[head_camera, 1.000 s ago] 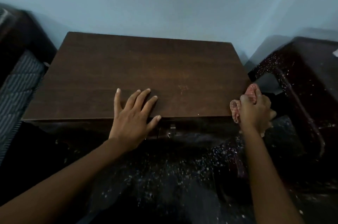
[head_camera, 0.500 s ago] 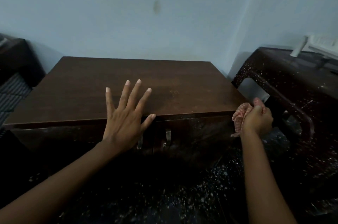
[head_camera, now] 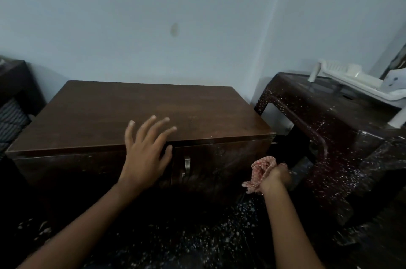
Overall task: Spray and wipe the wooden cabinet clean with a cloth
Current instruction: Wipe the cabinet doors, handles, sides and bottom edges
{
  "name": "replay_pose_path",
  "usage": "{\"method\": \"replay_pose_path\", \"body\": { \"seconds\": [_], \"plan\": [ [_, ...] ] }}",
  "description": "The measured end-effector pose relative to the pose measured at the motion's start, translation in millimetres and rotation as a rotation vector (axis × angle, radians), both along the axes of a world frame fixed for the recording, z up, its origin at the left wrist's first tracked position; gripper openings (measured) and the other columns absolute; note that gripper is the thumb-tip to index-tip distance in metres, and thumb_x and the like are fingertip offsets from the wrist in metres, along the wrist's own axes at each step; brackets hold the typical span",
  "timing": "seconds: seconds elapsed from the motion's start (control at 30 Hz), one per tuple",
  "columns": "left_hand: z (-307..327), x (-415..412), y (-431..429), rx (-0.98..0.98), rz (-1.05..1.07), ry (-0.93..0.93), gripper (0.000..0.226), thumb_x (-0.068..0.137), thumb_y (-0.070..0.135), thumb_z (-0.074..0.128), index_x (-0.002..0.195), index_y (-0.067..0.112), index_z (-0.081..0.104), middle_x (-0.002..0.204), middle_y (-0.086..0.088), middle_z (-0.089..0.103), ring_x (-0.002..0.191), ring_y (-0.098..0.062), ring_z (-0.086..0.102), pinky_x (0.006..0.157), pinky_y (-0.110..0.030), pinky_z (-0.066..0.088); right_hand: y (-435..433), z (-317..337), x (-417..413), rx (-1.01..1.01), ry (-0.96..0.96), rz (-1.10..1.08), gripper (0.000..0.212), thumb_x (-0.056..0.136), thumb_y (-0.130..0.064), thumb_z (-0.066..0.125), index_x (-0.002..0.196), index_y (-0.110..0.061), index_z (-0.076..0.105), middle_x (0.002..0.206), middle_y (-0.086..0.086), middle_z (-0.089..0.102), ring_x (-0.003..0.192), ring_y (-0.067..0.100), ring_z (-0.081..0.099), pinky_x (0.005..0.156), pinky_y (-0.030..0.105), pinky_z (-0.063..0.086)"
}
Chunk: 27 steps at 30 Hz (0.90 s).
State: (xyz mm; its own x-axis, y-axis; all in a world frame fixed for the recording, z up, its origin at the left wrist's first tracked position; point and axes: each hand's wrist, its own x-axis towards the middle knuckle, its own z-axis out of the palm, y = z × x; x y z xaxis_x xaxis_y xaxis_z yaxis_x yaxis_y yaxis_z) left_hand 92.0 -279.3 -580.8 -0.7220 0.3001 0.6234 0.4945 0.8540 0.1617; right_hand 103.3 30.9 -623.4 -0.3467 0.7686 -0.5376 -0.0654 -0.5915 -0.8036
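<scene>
A dark brown wooden cabinet (head_camera: 92, 115) stands against the pale wall, with two front doors and metal handles (head_camera: 186, 165). My left hand (head_camera: 147, 150) is open with fingers spread, over the cabinet's front edge near the middle. My right hand (head_camera: 275, 177) is closed around a bunched red-and-white checked cloth (head_camera: 261, 169), low in front of the cabinet's right door, near its right corner. No spray bottle is visible.
A dark speckled plastic table (head_camera: 329, 119) stands right of the cabinet, carrying a white object (head_camera: 356, 79). Dark furniture with a striped cushion (head_camera: 11, 121) sits at the far left. The floor below is dark and speckled.
The view has tilted up, showing more wall and the cabinet front. My left hand lifted off the top with fingers spread. My right hand with the cloth dropped below the top's edge.
</scene>
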Motion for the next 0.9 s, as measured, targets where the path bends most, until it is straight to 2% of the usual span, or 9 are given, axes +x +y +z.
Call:
{"method": "replay_pose_path", "body": {
  "seconds": [0.07,0.13,0.27,0.4,0.5,0.57,0.7,0.77,0.9],
  "plan": [
    [-11,23,7,0.113,-0.175,0.05,0.033,0.086,0.027,0.044,0.116,0.022,0.058,0.122,0.003,0.061,0.122,-0.016,0.046,0.104,-0.037,0.029,-15,7,-2,0.277,-0.063,-0.011,0.043,0.095,-0.032,0.041,0.126,-0.004,0.053,0.128,0.021,0.054,0.111,0.037,0.055,0.082,0.04,0.044],
    [-32,41,13,0.226,-0.293,-0.051,0.028,0.087,0.023,0.044,0.11,0.022,0.06,0.11,0.007,0.063,0.108,-0.011,0.053,0.091,-0.024,0.04,-23,15,-4,0.658,-0.183,-0.024,0.04,0.094,-0.02,0.041,0.132,-0.01,0.048,0.13,0.023,0.046,0.113,0.039,0.051,0.087,0.04,0.043],
    [-76,58,15,0.405,-0.281,-0.294,0.027,0.088,0.03,0.04,0.108,0.032,0.058,0.104,0.026,0.052,0.104,0.007,0.047,0.08,-0.007,0.042,-24,24,-6,1.213,-0.319,-0.059,0.043,0.089,-0.011,0.048,0.132,-0.013,0.048,0.136,0.016,0.038,0.116,0.036,0.042,0.082,0.035,0.037],
    [-113,72,9,0.448,-0.241,-0.412,0.028,0.086,0.023,0.049,0.105,0.041,0.057,0.104,0.032,0.051,0.107,0.012,0.045,0.083,0.0,0.036,-26,15,-2,1.61,-0.504,0.188,0.037,0.089,-0.012,0.055,0.125,-0.02,0.056,0.137,0.013,0.039,0.111,0.035,0.042,0.082,0.047,0.046],
    [-122,75,9,0.432,-0.247,-0.449,0.025,0.089,0.023,0.05,0.104,0.042,0.057,0.111,0.035,0.047,0.113,0.015,0.04,0.086,0.003,0.03,-9,14,-4,1.627,-0.653,0.218,0.039,0.091,-0.012,0.053,0.129,-0.022,0.054,0.131,0.016,0.041,0.103,0.036,0.045,0.076,0.043,0.046],
    [-118,72,12,0.394,-0.264,-0.428,0.023,0.089,0.03,0.046,0.106,0.042,0.056,0.109,0.033,0.049,0.113,0.014,0.039,0.086,0.0,0.034,9,19,-5,1.521,-0.671,0.166,0.034,0.094,-0.016,0.048,0.126,-0.023,0.055,0.126,0.019,0.042,0.103,0.039,0.046,0.076,0.044,0.045],
    [-118,69,9,0.375,-0.248,-0.458,0.03,0.089,0.016,0.058,0.107,0.041,0.056,0.107,0.032,0.049,0.116,0.013,0.034,0.084,-0.005,0.032,25,11,1,1.199,-0.606,0.132,0.041,0.094,-0.017,0.042,0.133,-0.024,0.049,0.128,0.022,0.04,0.109,0.044,0.047,0.087,0.051,0.043],
    [-121,67,6,0.377,-0.239,-0.485,0.035,0.089,0.016,0.058,0.104,0.046,0.051,0.107,0.031,0.049,0.115,0.014,0.034,0.084,-0.005,0.032,21,9,1,1.121,-0.508,0.146,0.046,0.093,-0.014,0.041,0.138,-0.021,0.044,0.132,0.02,0.039,0.11,0.04,0.049,0.09,0.044,0.041],
    [-119,63,11,0.414,-0.213,-0.514,0.031,0.09,0.017,0.056,0.106,0.044,0.053,0.108,0.024,0.053,0.111,0.006,0.039,0.083,-0.009,0.032,3,18,-5,1.066,-0.275,0.145,0.048,0.094,-0.01,0.04,0.141,-0.019,0.041,0.133,0.016,0.039,0.11,0.03,0.049,0.083,0.029,0.037]
  ]
}}
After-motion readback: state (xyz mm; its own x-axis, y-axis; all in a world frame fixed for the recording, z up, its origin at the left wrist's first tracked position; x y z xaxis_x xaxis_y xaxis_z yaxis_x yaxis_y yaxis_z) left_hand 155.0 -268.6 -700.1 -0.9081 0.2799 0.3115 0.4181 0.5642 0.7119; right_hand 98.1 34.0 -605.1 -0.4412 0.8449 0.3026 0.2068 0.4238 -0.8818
